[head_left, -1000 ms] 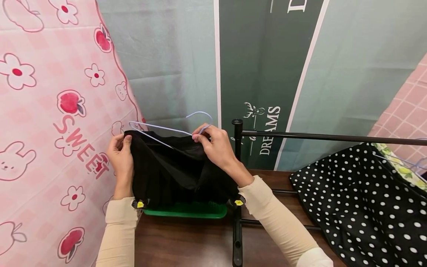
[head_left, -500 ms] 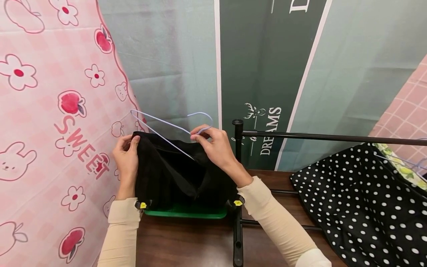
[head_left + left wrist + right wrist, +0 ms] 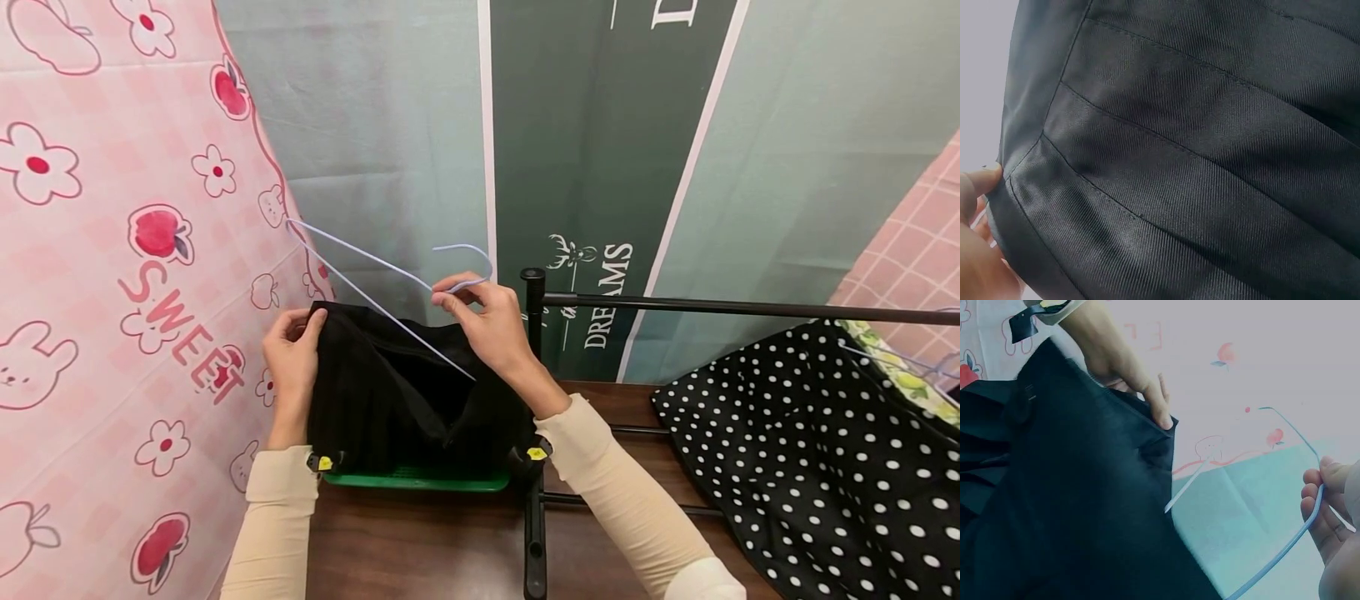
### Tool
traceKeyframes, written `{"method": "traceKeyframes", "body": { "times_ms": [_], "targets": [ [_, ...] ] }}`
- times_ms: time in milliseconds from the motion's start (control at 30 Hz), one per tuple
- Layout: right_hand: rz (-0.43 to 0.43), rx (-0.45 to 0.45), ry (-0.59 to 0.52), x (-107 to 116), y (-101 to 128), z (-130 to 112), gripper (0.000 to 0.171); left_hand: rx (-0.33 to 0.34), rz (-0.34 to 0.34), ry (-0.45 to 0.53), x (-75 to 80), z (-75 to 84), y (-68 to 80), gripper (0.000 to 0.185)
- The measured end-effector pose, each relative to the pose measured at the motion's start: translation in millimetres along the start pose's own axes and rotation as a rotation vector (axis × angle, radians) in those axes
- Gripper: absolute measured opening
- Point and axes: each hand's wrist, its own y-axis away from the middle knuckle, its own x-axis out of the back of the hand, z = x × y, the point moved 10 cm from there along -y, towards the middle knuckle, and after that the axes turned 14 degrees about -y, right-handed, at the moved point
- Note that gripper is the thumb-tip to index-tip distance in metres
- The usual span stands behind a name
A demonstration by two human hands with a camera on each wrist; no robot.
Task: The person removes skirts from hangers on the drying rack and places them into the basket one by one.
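Above the green basket [image 3: 420, 482], the skirt [image 3: 352, 408] is held up with its waist gaping, and the fresh change is in the hanger [image 3: 363, 252]: its left corner now rides well clear of the waistband, up in front of the pink curtain [image 3: 90, 292], and its lower wire slants down into the dark opening. That leaves one end of the wire inside the cloth and the other outside, so the skirt looks only partly on the hanger, with this left corner the loose one. The far end is hidden, so how deep it sits cannot be told. The left hand [image 3: 292, 354] has its grip closed on the waistband's corner, pinching it between thumb and fingers; the right hand [image 3: 491, 325] pinches the hanger at its neck, just under the hook. Against the frame a second ago, when the left corner lay just at the waistband's edge, it has risen, the wire goes in farther to the right, and the left hand has drifted a little inward with the cloth. Outward from there, the black rack [image 3: 712, 307] stands just beside the right hand on the brown counter [image 3: 405, 537], much as before, with the dotted cloth [image 3: 795, 442] hanging at its right.
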Motion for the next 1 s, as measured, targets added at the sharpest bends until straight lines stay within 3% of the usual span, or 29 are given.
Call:
{"method": "traceKeyframes", "body": {
  "times_ms": [267,600,1000],
  "targets": [
    [0.03,0.027,-0.051,3,-4,-9,0.008,0.036,-0.018,-0.056,-10.6,-28.9,-6.3,0.026],
    [0.054,0.053,-0.069,7,-4,-15,0.008,0.023,-0.064,-0.09,-19.9,-34.0,-1.7,0.026],
    [0.052,0.032,-0.085,18,5,-10,0.008,-0.018,-0.117,-0.108,-29.0,-33.9,13.8,0.029]
  ]
}}
